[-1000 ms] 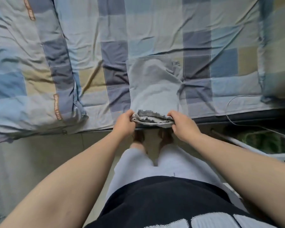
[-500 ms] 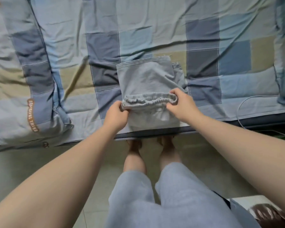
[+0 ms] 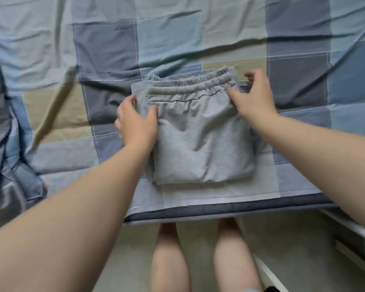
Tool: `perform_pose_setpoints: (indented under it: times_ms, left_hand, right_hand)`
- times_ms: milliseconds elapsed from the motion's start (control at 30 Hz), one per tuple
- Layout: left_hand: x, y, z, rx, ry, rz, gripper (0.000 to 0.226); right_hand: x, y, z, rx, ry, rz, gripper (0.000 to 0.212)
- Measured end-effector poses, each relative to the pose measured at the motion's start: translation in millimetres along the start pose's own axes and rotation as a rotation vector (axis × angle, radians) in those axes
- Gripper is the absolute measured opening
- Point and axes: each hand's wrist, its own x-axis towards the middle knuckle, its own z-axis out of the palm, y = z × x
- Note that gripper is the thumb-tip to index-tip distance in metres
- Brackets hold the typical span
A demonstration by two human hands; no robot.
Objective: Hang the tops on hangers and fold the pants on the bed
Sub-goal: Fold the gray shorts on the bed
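Note:
Grey pants (image 3: 200, 140) lie folded into a compact rectangle on the checked bed cover (image 3: 105, 49), near the bed's front edge, with the elastic waistband (image 3: 190, 85) on top at the far side. My left hand (image 3: 136, 123) holds the fold's left edge, thumb on top and fingers curled round the side. My right hand (image 3: 254, 96) is at the far right corner; its thumb touches the fabric just below the waistband, and its loosely curled fingers hover clear of the corner. No tops or hangers are in view.
The bed's front edge (image 3: 219, 209) runs just below the pants, with my bare legs (image 3: 171, 253) on the pale floor beneath. A bunched quilt (image 3: 6, 144) lies at the left. A white rail (image 3: 350, 226) crosses the lower right.
The waistband end, held at the bed's edge a second ago, has been carried away from me and laid over the rest of the pants. My right hand's fingers have come off the waistband.

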Motion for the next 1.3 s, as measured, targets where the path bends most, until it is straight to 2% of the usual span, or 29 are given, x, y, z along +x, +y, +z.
perform_pose_setpoints:
  times_ms: [100, 167, 233, 400, 467, 600, 667, 767, 900, 1100, 1200, 1300]
  left_hand:
    - [-25.6, -19.6, 14.9, -0.09, 0.048, -0.069, 0.086]
    - [-40.3, -28.7, 21.0, -0.188, 0.0, -0.117, 0.095]
    - [-53.0, -32.9, 24.5, -0.243, -0.094, -0.18, 0.09]
    - [-65.6, -27.6, 18.1, -0.223, -0.267, -0.26, 0.06]
    - [-67.1, -20.4, 10.0, -0.226, -0.335, -0.273, 0.052]
    - [-73.2, -5.3, -16.2, -0.206, -0.431, -0.36, 0.051]
    - [-81.9, 2.0, -34.3, -0.196, -0.484, -0.405, 0.049]
    - [-102.2, 12.7, -66.9, -0.185, -0.56, -0.422, 0.04]
    - [-139.2, 27.8, -129.5, -0.126, -0.709, -0.408, 0.05]
    - [-200.9, 47.9, -220.8, -0.125, -0.81, -0.313, 0.049]
    - [-227.7, 61.2, -252.2, -0.121, -0.847, -0.2, 0.046]
    - [-258.1, 78.7, -273.1, -0.049, -0.882, 0.005, 0.047]
  right_hand:
    - [-24.7, 35.6, 8.0, -0.066, 0.087, 0.1, 0.075]
    - [-40.3, 52.7, 12.1, -0.008, 0.088, 0.186, 0.085]
    - [-51.7, 63.5, 14.1, 0.076, -0.006, 0.24, 0.09]
    - [-57.5, 57.0, 10.5, 0.267, -0.3, 0.365, 0.093]
    - [-55.5, 49.1, 5.0, 0.329, -0.406, 0.466, 0.078]
    - [-62.5, 30.1, -22.6, 0.366, -0.712, 0.797, 0.032]
    - [-73.1, 23.1, -39.7, 0.38, -0.733, 0.835, 0.023]
    - [-104.0, 7.3, -72.4, 0.438, -0.653, 0.838, 0.026]
    - [-176.3, -21.7, -118.6, 0.554, -0.53, 0.888, 0.03]
    - [-307.7, -68.2, -171.3, 0.829, -0.347, 0.842, 0.012]
    - [-367.9, -81.6, -195.2, 0.972, -0.173, 0.762, 0.023]
    - [-427.6, -86.6, -216.0, 1.093, 0.039, 0.676, 0.025]
